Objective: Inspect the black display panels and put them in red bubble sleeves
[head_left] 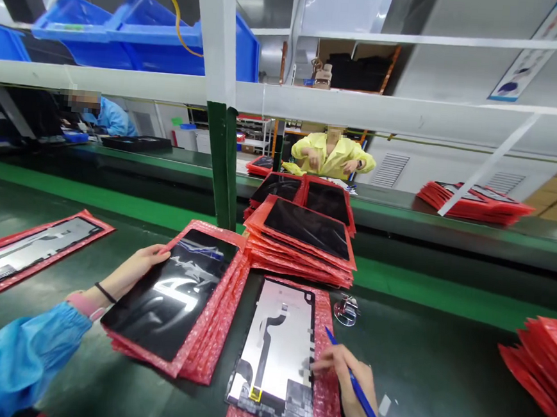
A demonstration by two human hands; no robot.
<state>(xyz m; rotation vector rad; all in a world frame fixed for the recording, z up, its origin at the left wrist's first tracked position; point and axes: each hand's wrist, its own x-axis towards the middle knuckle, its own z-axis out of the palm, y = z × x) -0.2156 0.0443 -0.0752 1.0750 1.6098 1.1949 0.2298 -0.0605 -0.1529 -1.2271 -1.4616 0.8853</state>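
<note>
My left hand (145, 265) grips the left edge of a glossy black tablet screen (175, 290), its thumb over the face. That screen lies on a stack of red bubble-wrap sheets (224, 317). In my right hand (354, 385) is a blue pen (364, 401), its tip pointing up and left. The fingertips of that hand are at the right edge of another screen panel (280, 343), which lies with its silver back up. Dark flex cables and a yellow sticker (255, 394) show on this back. Red bubble wrap (328, 366) lies under it.
Behind stands a taller pile of wrapped screens (305, 236). A shiny round metal object (346, 310) sits beside it. Another silver-backed panel (39, 247) lies left, and red wraps (543, 364) right. A green post (221, 165) rises mid-bench. A person in yellow (333, 155) is across.
</note>
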